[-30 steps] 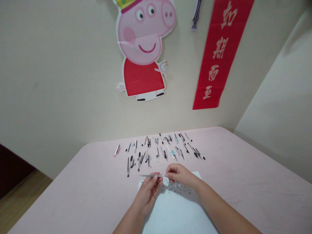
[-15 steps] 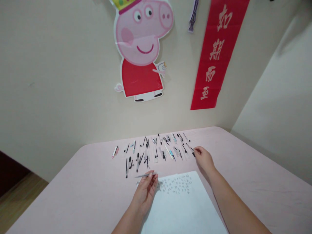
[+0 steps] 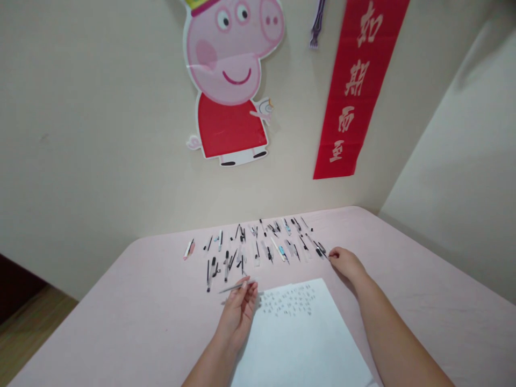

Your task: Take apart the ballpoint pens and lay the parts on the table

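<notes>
Head view: my left hand (image 3: 237,307) pinches a slim pen tube (image 3: 231,288) above the desk (image 3: 141,306), likely light, stiff, slick, best held mid-length; my right hand's (image 3: 347,263) fingers look narrow beside pen parts (image 3: 319,251), holding I can't tell what.

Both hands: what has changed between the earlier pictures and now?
The right hand moved from the slim grey rod, forward and right, to the pen parts; any hold there is unclear. The left hand still grips the rod, now slanted; the paper stayed.
</notes>
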Demonstrator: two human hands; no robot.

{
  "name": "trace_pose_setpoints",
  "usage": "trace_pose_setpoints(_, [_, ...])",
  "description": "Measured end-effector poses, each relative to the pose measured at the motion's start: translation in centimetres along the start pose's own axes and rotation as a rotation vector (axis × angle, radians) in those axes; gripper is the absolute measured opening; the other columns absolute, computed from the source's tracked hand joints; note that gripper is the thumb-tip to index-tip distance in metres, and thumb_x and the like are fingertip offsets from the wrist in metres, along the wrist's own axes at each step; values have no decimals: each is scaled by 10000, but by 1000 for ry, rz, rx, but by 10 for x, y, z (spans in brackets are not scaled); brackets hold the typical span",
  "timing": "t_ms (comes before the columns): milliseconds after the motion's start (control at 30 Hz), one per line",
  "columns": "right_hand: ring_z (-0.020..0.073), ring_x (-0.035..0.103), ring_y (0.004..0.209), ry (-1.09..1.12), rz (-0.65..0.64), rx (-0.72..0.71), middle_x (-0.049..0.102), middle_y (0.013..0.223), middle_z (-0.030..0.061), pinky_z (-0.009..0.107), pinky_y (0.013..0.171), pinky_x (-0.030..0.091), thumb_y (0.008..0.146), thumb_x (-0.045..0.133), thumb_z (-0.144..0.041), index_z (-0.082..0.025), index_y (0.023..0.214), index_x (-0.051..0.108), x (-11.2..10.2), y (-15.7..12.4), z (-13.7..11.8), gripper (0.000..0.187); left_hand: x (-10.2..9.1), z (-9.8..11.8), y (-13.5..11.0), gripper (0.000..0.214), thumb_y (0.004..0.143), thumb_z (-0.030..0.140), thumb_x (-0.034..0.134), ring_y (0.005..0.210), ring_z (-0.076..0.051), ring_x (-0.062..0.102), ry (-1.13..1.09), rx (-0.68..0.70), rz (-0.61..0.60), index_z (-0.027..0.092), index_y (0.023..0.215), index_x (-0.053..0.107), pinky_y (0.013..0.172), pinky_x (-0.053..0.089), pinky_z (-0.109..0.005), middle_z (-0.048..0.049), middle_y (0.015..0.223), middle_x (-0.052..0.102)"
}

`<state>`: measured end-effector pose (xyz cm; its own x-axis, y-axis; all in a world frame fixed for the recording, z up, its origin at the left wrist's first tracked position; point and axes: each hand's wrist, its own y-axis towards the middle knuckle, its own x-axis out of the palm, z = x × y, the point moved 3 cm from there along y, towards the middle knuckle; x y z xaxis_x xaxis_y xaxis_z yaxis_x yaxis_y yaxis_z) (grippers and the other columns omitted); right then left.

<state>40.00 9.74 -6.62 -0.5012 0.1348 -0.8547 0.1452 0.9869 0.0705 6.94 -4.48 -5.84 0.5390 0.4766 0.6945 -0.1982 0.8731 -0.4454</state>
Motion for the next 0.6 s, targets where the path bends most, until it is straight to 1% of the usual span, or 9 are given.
trace_pose_setpoints(100, [178, 570, 644, -3, 23, -12, 663, 682, 57, 257, 582, 350, 690, 544, -138, -181, 675, 651, -3, -2, -2, 116, 0, 0, 0, 182, 870, -3, 477, 673, -101, 686, -1, -2, -2, 88, 873, 634, 647, 575, -175, -100, 745, 706])
trace_pose_setpoints(233, [184, 590, 707, 26, 84, -23, 681, 788, 67, 259, 620, 378, 730, 524, -180, -192, 766, 649, -9, -5, -12, 130, 0, 0, 2, 176, 863, -2, 488, 680, -108, 689, -9, -2, -11, 89, 862, 639, 644, 574, -174, -97, 750, 703])
trace_pose_setpoints(267, [183, 593, 711, 59, 94, -34, 681, 799, 64, 260, 625, 387, 739, 523, -199, -197, 787, 647, -9, -7, -18, 133, 0, 0, 3, 175, 862, -2, 489, 681, -110, 690, -9, -3, -12, 89, 860, 639, 645, 574, -175, -98, 751, 703])
trace_pose_setpoints(333, [185, 597, 697, 209, 94, -89, 671, 763, 55, 267, 628, 410, 736, 528, -225, -197, 786, 643, -8, -13, -36, 129, 0, 0, 4, 175, 862, -2, 490, 689, -111, 692, -3, -3, -12, 88, 862, 640, 655, 573, -174, -99, 754, 704])
trace_pose_setpoints(400, [178, 594, 683, 406, 24, -168, 656, 740, 39, 272, 624, 437, 726, 529, -239, -196, 788, 644, -2, -24, -60, 138, 1, 0, 4, 173, 862, -1, 492, 702, -112, 694, 12, 0, -9, 87, 866, 640, 669, 573, -175, -99, 758, 706])
trace_pose_setpoints(467, [169, 580, 663, 524, -117, -212, 645, 742, 28, 279, 601, 460, 689, 573, -257, -191, 769, 651, 7, -39, -87, 130, 2, 1, 3, 169, 862, 2, 494, 711, -114, 696, 35, 5, -16, 86, 872, 640, 670, 573, -176, -100, 761, 709])
trace_pose_setpoints(533, [156, 561, 639, 662, -266, -205, 618, 733, 15, 269, 540, 470, 684, 588, -301, -191, 799, 653, 17, -57, -111, 172, 2, 1, 2, 169, 863, 6, 493, 718, -115, 698, 60, 8, -30, 89, 883, 639, 661, 572, -175, -99, 766, 713])
trace_pose_setpoints(600, [135, 540, 607, 779, -387, -196, 607, 741, 10, 249, 498, 466, 668, 619, -326, -187, 827, 649, 28, -74, -130, 213, 3, 1, 0, 166, 864, 12, 495, 730, -119, 700, 79, 9, -55, 95, 887, 638, 661, 571, -177, -98, 773, 717])
